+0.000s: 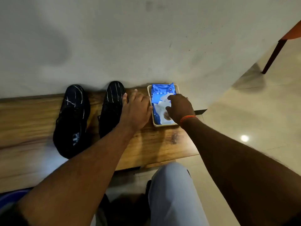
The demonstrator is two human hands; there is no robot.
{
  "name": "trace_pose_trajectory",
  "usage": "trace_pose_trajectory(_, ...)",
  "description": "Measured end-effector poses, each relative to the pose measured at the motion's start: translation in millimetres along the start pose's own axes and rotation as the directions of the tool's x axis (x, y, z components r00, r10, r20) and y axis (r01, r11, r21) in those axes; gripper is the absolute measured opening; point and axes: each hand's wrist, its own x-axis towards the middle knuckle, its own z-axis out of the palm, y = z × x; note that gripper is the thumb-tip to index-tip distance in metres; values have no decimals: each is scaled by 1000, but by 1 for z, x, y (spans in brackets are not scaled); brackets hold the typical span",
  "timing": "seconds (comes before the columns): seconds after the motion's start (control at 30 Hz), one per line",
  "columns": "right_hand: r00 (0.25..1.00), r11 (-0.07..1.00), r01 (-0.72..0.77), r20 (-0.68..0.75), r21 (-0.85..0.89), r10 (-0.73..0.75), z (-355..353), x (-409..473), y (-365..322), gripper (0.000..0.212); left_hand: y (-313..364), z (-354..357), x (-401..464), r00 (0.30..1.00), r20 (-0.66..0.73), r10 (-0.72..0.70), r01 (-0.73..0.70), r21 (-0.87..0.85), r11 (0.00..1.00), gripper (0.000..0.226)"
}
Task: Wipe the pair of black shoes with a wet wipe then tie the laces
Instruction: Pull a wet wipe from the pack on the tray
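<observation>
- Two black shoes (91, 115) side by side at centre left, toes toward the wall.
- Wipe pack (162, 97) in a tray (164, 125) just right of them.
- Right hand (180, 108) over the pack, fingertips seemingly pinching a wipe; hold unclear.
- Left hand (136, 110) flat, fingers straight, touching the tray edge, probably steadying it.
- Bench (32, 118) beneath; chair leg (273, 56) upper right, no obstacle.

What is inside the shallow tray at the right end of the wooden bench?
A blue wet wipe pack fills the tray. The right hand covers part of the pack, so its opening and any wipe being pulled cannot be seen.
</observation>
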Motion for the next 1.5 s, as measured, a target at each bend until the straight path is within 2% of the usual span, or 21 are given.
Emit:
trace_pose_trajectory(0.17, 1000, 1000, 14, -26, -24, -14, 21, 13, 1, 61, -1, 13, 5, 1000, 5, -1, 1, 17, 1000, 46)
trace_pose_trajectory(0.3, 991, 995, 26, -127, -92, -38, 23, 19, 1, 30, -2, 14, 8, 1000, -18, 0, 1, 8, 1000, 43)
trace_pose_trajectory(0.47, 980, 984, 32, -187, -174, -65, 15, 17, -4, 21, 1, 6, 8, 999, -46, 2, -3, -5, 1000, 42)
trace_pose_trajectory(0.53, 976, 983, 28, -206, -180, -66, 12, 17, -4, 25, 1, 1, 7, 998, -61, -2, 1, -14, 1000, 42)
trace_pose_trajectory(0.63, 986, 993, 16, -165, -116, -35, 9, 18, -7, 39, 0, -5, 4, 997, -77, -8, 7, -22, 1000, 41)
trace_pose_trajectory(0.73, 986, 999, -17, -166, 35, 22, 7, 19, -7, 28, -5, -9, 0, 996, -93, -7, 4, -37, 999, 41)
trace_pose_trajectory(0.83, 990, 992, -78, -107, 101, 89, 9, 19, -7, 55, -11, -8, -1, 995, -95, -4, 1, -31, 1000, 41)
trace_pose_trajectory(0.9, 988, 989, -112, -95, 99, 121, 13, 22, -7, 60, -14, -6, -1, 996, -88, -10, 7, -33, 999, 41)
trace_pose_trajectory(1.03, 984, 992, -116, -129, 47, 121, 17, 28, -6, 30, -18, -2, 2, 996, -89, -15, 13, -19, 1000, 42)
trace_pose_trajectory(1.1, 980, 995, -98, -168, 34, 102, 17, 29, -7, 23, -18, -2, 2, 995, -94, -14, 12, -22, 1000, 42)
trace_pose_trajectory(1.27, 961, 995, -81, -262, 56, 93, 9, 28, -9, 25, -16, -6, 1, 992, -124, -8, 4, -36, 999, 40)
trace_pose_trajectory(1.5, 943, 985, -90, -305, 144, 131, -12, 20, -12, 27, -13, -21, -2, 989, -149, -4, -3, -45, 999, 39)
